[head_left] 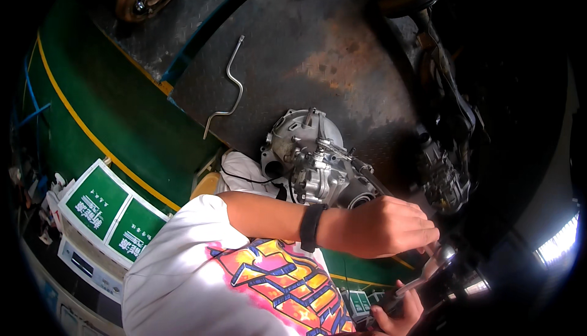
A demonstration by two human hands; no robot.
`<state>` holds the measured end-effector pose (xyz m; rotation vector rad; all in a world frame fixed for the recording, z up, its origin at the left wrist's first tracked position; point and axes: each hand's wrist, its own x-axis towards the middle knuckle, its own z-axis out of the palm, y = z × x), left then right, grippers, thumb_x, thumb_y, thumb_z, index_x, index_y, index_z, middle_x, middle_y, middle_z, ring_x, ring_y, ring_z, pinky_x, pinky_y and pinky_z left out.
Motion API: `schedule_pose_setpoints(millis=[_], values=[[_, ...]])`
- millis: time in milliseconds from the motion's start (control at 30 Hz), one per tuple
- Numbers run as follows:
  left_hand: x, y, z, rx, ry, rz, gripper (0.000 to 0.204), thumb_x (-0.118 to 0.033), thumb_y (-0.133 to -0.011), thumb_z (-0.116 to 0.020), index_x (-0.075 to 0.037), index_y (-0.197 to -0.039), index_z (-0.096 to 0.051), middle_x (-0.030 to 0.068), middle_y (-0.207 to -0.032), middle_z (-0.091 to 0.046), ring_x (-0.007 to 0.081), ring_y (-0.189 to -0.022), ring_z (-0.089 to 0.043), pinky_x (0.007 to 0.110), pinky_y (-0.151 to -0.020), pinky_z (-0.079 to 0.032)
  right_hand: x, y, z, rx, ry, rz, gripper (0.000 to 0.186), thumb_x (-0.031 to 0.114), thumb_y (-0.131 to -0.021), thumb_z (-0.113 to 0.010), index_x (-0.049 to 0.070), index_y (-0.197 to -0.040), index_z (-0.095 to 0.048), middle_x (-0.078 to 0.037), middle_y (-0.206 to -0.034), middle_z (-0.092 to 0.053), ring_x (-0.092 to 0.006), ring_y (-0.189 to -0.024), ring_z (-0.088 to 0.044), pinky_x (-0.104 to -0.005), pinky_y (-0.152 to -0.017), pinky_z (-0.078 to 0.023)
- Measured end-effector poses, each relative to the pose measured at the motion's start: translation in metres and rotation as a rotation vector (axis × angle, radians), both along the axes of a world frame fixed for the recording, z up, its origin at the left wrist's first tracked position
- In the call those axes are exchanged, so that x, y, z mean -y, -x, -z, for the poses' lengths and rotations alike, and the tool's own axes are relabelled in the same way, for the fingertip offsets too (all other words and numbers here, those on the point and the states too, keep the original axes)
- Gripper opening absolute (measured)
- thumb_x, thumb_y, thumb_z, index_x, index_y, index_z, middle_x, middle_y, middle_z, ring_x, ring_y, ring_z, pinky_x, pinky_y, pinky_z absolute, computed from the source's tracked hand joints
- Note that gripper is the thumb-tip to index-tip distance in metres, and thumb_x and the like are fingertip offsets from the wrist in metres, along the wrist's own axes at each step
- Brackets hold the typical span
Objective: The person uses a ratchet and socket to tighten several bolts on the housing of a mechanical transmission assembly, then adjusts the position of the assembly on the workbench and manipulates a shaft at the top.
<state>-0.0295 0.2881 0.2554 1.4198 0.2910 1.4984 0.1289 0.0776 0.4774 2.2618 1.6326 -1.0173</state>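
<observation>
Your right hand (391,314) grips the ratchet (422,278) closed; keep your left hand's (385,226) curled fingers steadying its head.

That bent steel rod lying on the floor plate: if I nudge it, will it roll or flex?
The rod looks like solid metal, so probably stiff, not floppy. Its crank-like bends should keep it from rolling; it would likely slide or pivot. The floor plate looks worn and rusty, so sliding may be scratchy rather than slick.

Single head-worn fisheye view, looking steeply down from above the wearer's white printed shirt (183,262); silver cast-metal gearbox (315,162) sits near, centre frame, dark steel floor plate (318,48) beyond it. Edges curve, corners black.
</observation>
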Motion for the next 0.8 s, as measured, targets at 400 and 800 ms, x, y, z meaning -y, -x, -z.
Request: schedule_pose_setpoints(millis=[400, 800], values=[[0.006, -0.002, 0.001, 0.004, 0.046, 0.158, 0.031, 0.001, -0.090, -0.072, 0.005, -0.121, -0.068, 0.0180, -0.108, -0.078, 0.0356, -0.099, -0.079, 0.043, -0.090, -0.064, -0.015, -0.026, 0.055, 0.354, -0.576, -0.016, 0.046, 0.003, -0.100, -0.067, -0.008, -0.145, -0.062, -0.024, -0.126, -0.065, -0.0409, -0.110, -0.067, -0.0444, -0.094, -0.054], [0.022, -0.008, 0.001, 0.071, 0.046, -0.023, 0.038, 0.003, -0.084, -0.079, 0.004, -0.121, -0.071, 0.0172, -0.107, -0.076, 0.0365, -0.097, -0.077, 0.042, -0.083, -0.065, 0.036, -0.008, 0.066, 0.196, -0.583, 0.146, 0.055, 0.002, -0.094, -0.073, -0.007, -0.146, -0.060, -0.021, -0.123, -0.061, -0.0346, -0.103, -0.064, -0.0394, -0.092, -0.052]])
